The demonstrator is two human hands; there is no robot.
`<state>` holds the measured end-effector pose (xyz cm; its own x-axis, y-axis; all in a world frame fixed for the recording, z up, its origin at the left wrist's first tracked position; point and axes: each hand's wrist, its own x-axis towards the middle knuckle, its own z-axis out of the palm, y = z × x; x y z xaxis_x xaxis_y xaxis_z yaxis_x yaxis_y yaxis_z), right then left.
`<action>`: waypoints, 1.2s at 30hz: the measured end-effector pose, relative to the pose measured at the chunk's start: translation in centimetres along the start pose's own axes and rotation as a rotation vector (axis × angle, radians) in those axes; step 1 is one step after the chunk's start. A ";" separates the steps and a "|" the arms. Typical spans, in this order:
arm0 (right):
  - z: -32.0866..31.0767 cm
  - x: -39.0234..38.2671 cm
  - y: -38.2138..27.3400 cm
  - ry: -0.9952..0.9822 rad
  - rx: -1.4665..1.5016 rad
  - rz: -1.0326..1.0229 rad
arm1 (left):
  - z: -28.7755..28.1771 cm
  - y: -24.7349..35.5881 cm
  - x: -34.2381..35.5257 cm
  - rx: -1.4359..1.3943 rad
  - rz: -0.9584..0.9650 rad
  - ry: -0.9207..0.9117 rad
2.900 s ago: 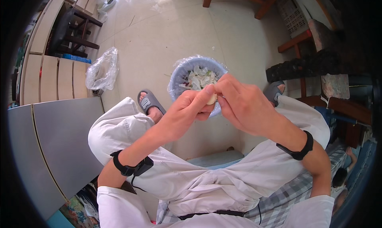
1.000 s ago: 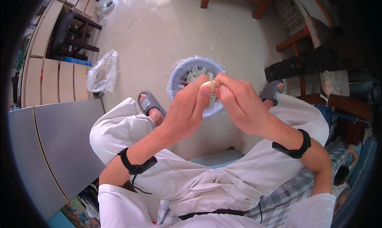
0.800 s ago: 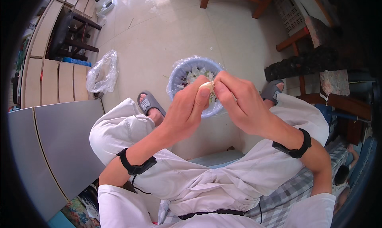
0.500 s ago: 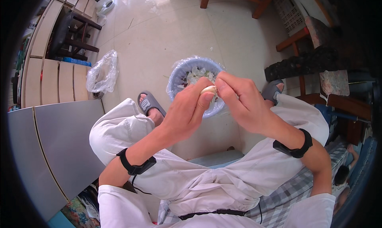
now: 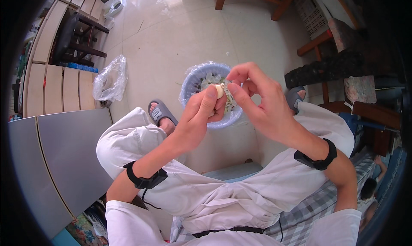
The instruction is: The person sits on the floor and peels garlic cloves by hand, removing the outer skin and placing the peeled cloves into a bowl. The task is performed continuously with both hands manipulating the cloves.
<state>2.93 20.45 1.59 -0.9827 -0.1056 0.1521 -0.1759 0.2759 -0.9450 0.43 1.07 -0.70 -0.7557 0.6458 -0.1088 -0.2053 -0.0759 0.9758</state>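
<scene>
A small cream garlic clove [image 5: 219, 90] is pinched in my left hand [image 5: 198, 113], its thumb along the near side. Close on its right is my right hand [image 5: 268, 108], index finger arched and thumb a little apart from it, the tips beside the clove's end. Below both hands sits a blue round bin [image 5: 187, 85] lined with a clear bag, holding pale papery peels and greenish scraps. My legs in white trousers are spread either side of it, with grey slippers on my feet.
A crumpled clear bag [image 5: 109, 76] lies left of the bin. Grey cabinet doors [image 5: 71, 156], slatted wooden units [image 5: 71, 87] and a dark stool [image 5: 83, 46] line the left. Wooden furniture [image 5: 281, 8] stands at right and top. Another person [image 5: 369, 190] is at lower right on checked fabric.
My left hand has shifted slightly left with the clove. My right hand's fingers, closed at the clove half a second ago, have lifted and loosened, the index finger now raised.
</scene>
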 end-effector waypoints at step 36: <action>-0.7 -0.1 0.3 -0.228 -0.046 0.037 | -0.1 0.7 -0.2 -0.139 -0.157 -0.229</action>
<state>2.91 21.18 1.47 -0.9511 -0.3058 0.0435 -0.1475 0.3258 -0.9339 0.39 0.78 0.03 -0.5515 0.8110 -0.1953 -0.4039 -0.0547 0.9132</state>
